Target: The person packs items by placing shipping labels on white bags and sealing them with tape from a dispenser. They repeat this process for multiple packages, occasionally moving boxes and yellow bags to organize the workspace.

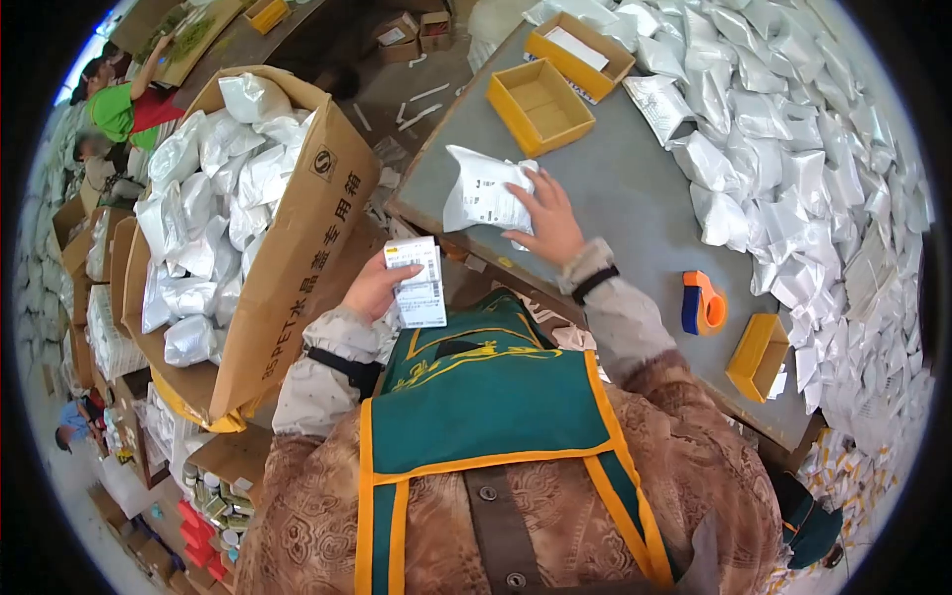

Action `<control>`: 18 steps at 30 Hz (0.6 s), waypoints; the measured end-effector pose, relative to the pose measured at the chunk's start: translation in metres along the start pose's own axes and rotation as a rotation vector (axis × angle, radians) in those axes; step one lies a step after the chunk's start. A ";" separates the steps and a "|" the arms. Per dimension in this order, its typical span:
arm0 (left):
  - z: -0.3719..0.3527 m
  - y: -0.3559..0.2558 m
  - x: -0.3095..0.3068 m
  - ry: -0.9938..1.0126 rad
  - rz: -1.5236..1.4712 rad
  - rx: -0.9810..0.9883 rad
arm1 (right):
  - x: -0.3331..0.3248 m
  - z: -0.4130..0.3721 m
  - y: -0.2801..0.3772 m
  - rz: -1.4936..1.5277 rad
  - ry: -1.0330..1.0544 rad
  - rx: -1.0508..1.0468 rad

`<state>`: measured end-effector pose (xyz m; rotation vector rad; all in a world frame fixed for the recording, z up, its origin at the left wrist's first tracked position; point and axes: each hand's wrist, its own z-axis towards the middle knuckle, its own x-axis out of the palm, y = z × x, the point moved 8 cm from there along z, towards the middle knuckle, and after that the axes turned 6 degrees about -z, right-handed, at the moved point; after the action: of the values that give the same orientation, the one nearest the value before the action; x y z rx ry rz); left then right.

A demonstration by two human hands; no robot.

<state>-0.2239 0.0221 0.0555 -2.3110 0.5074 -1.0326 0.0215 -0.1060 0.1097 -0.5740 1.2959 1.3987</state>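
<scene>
A stack of printed labels is held in my left hand, its fingers closed on the left edge with the thumb on top. My right hand rests on the right side of a silver-white pouch, its fingers spread. This pouch lies near the left edge of the grey table and bears a printed label. Just above it is a yellow open box, with nothing visible inside.
At left stands a large cardboard box full of silver pouches. Many more pouches are heaped along the table's right. An orange and blue tape dispenser and a small yellow box lie at right. Other people are at upper left.
</scene>
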 end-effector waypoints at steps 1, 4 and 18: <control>0.004 0.002 0.000 -0.017 0.010 -0.004 | 0.021 0.010 -0.003 -0.067 0.085 -0.070; 0.015 0.007 0.006 -0.014 0.029 0.006 | 0.052 0.023 -0.018 -0.149 0.119 0.073; 0.024 0.019 0.014 0.023 -0.038 0.057 | 0.070 0.044 0.072 0.594 0.188 0.112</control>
<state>-0.1985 0.0075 0.0381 -2.2690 0.4398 -1.0790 -0.0503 -0.0262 0.0879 -0.2517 1.7778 1.7627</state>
